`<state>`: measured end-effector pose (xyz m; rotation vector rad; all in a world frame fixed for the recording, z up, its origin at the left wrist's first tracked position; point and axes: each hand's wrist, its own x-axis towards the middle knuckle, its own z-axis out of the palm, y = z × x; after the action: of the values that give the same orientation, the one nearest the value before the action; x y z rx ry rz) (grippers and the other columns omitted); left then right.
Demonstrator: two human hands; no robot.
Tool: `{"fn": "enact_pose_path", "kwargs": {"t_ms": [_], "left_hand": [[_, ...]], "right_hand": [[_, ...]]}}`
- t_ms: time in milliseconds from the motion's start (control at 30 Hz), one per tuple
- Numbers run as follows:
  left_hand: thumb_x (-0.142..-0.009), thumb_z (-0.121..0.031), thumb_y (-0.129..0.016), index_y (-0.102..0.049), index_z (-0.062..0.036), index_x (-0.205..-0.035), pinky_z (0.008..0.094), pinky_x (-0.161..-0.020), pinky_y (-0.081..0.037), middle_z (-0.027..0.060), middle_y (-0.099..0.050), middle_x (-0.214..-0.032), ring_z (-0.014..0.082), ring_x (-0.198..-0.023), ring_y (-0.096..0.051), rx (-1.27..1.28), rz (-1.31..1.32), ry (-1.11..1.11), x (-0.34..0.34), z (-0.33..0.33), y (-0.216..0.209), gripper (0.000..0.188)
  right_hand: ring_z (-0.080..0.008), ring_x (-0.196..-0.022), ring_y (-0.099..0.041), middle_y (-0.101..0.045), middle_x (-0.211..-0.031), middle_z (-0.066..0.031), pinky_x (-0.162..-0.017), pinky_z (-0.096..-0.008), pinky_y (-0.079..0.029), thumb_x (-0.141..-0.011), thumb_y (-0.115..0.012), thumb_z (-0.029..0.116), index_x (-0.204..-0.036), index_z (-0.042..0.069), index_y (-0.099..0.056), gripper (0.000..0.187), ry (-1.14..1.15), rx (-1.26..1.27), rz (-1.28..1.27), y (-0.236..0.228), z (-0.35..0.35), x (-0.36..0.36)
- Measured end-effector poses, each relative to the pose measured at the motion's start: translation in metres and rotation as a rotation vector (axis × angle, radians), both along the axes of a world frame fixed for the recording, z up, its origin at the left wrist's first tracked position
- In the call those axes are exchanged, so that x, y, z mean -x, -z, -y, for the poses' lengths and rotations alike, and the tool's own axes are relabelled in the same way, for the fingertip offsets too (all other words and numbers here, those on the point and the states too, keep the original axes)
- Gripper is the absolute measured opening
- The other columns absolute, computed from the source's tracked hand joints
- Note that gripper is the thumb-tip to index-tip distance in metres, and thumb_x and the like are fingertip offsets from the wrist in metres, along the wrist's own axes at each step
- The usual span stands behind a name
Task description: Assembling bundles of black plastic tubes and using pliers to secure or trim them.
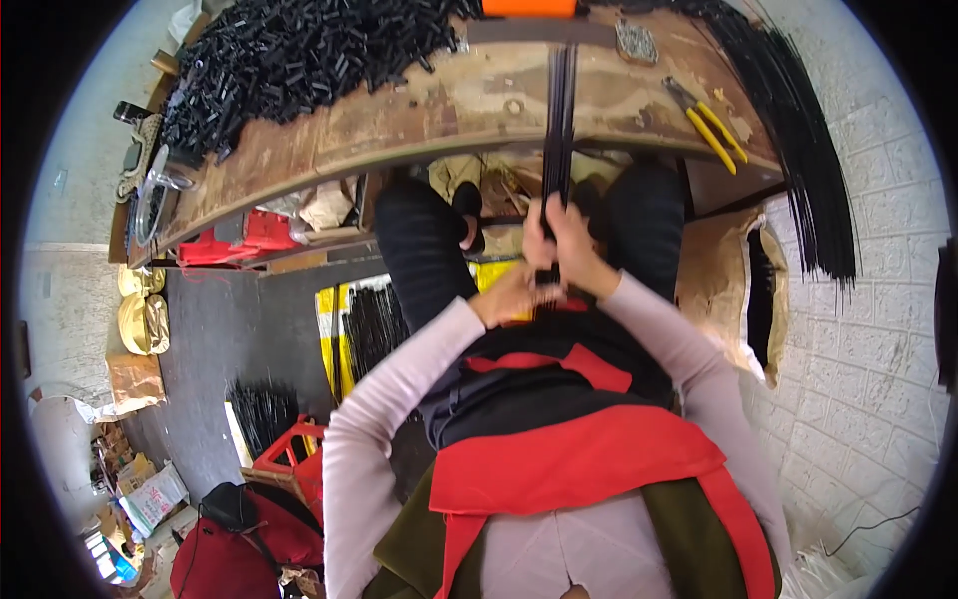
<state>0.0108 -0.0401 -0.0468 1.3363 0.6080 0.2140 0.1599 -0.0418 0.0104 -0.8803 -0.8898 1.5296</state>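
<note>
By the desk (429,112), your right hand (575,248) gripped black rods (560,125); your left hand (505,297), fingers seemingly open, needed to steady their ends.

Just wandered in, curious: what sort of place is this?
Likely a workshop: a worn wooden bench bears heaped short black pieces and yellow-handled pliers, and the right hand holds thin black rods.

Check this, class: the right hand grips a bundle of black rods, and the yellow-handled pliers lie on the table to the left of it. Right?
Not quite: the pliers lie to the right of the bundle, on the table, as the head view shows.
</note>
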Motion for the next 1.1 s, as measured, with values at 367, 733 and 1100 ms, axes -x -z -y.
{"fn": "enact_pose_path", "kwargs": {"t_ms": [367, 733, 1100], "left_hand": [[-0.093, -0.018, -0.066, -0.048, -0.0016, -0.139, 0.0332, -0.096, -0.049, 0.0166, -0.059, -0.131, 0.0237, -0.118, -0.058, -0.331, -0.258, 0.055, 0.042, -0.043, -0.090, 0.052], [-0.091, -0.023, -0.065, -0.071, -0.0033, -0.097, 0.0353, -0.073, -0.049, 0.0130, -0.068, -0.088, 0.0272, -0.082, -0.063, -1.323, -0.377, -0.547, -0.008, -0.274, -0.196, 0.022], [-0.075, -0.029, -0.077, -0.067, -0.0072, -0.097, 0.0444, -0.082, -0.053, 0.0178, -0.068, -0.099, 0.0366, -0.098, -0.065, -1.408, -0.925, -0.696, -0.058, -0.489, -0.194, 0.032]], "right_hand": [[-0.0242, -0.095, -0.068, -0.066, -0.110, -0.0163, -0.087, -0.0344, -0.054, -0.097, -0.058, 0.021, -0.130, -0.001, -0.050, 0.041, 0.093, 0.026, -0.069, -0.030, -0.039, -0.032], [-0.0188, -0.082, -0.065, -0.065, -0.094, -0.0114, -0.079, -0.0315, -0.052, -0.093, -0.061, 0.009, -0.116, -0.004, -0.055, 0.028, 0.168, 0.160, -0.142, -0.011, -0.041, -0.031], [-0.0156, -0.084, -0.062, -0.064, -0.091, -0.0076, -0.081, -0.0301, -0.049, -0.092, -0.065, 0.015, -0.113, -0.002, -0.055, 0.028, 0.007, 0.241, -0.180, -0.028, -0.047, -0.037]]}}
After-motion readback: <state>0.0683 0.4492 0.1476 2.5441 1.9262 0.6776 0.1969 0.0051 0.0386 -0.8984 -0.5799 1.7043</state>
